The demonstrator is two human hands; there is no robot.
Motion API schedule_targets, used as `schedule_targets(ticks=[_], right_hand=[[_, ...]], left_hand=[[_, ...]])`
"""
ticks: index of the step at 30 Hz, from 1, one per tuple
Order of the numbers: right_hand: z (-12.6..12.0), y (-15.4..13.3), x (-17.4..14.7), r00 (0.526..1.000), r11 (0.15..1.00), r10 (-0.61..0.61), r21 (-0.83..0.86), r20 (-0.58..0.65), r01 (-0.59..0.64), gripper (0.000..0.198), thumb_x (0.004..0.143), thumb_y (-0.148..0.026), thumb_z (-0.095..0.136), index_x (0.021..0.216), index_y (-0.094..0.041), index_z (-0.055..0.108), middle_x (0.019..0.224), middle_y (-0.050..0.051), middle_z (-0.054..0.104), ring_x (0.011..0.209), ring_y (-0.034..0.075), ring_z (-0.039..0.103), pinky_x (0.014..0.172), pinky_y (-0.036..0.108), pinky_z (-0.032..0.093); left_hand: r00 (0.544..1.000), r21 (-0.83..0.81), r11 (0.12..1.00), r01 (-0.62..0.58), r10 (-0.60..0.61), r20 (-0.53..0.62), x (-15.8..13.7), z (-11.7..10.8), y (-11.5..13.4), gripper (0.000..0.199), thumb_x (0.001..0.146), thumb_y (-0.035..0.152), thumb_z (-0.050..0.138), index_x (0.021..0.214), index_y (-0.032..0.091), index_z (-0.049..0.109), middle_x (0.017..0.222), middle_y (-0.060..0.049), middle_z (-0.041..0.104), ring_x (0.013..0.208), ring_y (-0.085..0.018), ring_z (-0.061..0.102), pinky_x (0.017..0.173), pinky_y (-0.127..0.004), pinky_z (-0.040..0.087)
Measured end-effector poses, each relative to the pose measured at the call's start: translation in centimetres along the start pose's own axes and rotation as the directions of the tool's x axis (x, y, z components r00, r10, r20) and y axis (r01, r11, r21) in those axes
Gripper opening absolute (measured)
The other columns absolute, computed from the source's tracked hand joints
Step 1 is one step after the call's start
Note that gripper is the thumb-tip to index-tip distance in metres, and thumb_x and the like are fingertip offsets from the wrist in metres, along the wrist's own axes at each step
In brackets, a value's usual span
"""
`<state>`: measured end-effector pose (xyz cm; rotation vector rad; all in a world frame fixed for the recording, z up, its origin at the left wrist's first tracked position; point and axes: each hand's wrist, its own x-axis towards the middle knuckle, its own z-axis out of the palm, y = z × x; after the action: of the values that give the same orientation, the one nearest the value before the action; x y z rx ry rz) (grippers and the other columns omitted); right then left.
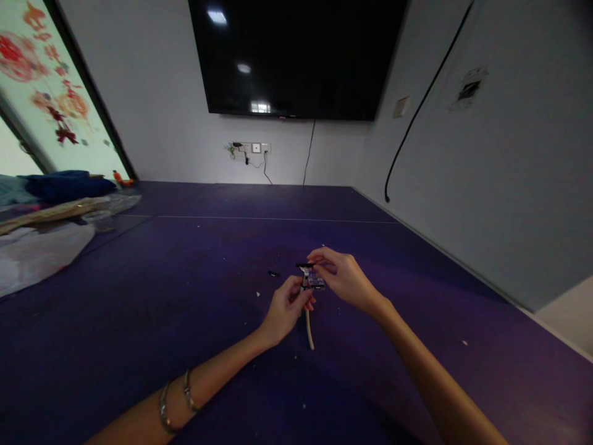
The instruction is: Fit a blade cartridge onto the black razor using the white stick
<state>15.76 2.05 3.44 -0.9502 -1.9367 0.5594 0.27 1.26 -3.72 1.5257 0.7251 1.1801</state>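
Note:
Near the middle of the purple surface, both hands meet at a small silver-and-black assembly (304, 278) with a dark bar across its top and a clear part on its right side. My left hand (283, 311) is closed, its thumb and fingers pinching the lower part. My right hand (343, 277) is closed at the top right, with fingertips against the dark bar. Below the left fingers hangs a pale, slightly curved strip or tube (309, 330); where it joins the assembly is hidden. Just left lies a small dark piece (273, 273). The assembly's exact kind is too small to tell.
The purple surface (162, 296) is dotted with white specks and scraps. Dark blue cloth (69, 186) and a white plastic bag (46, 250) lie at the left. A television (296, 55) hangs above wall sockets (256, 148). A black cable (407, 127) hangs down the right wall.

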Motion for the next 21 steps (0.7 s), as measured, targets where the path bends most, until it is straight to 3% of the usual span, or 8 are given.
schedule_targets(ticks=[15,21], right_hand=[[-0.22,-0.76,-0.04,1.0,0.998,0.013,-0.068,-0.001,-0.013,0.017,0.08,-0.011,0.046,0.088,-0.018,0.059,0.084,0.004,0.064,0.08,0.014,0.062,0.076,0.029,0.051],[0.06,-0.1,0.13,0.999,0.999,0.046,0.01,-0.013,-0.046,0.027,0.081,-0.015,0.048,0.106,-0.019,0.057,0.099,0.006,0.065,0.088,0.015,0.063,0.076,0.029,0.051]], left_hand=[[1.0,-0.042,0.999,0.016,-0.016,-0.013,0.15,-0.03,0.24,0.021,0.082,0.034,0.056,0.089,0.015,0.052,0.066,0.0,0.06,0.057,-0.011,0.057,0.057,-0.025,0.045],[0.998,-0.014,1.0,0.005,-0.005,-0.058,0.58,-0.4,0.38,0.019,0.081,0.033,0.057,0.087,0.015,0.053,0.069,-0.002,0.063,0.06,-0.012,0.061,0.06,-0.026,0.047]])
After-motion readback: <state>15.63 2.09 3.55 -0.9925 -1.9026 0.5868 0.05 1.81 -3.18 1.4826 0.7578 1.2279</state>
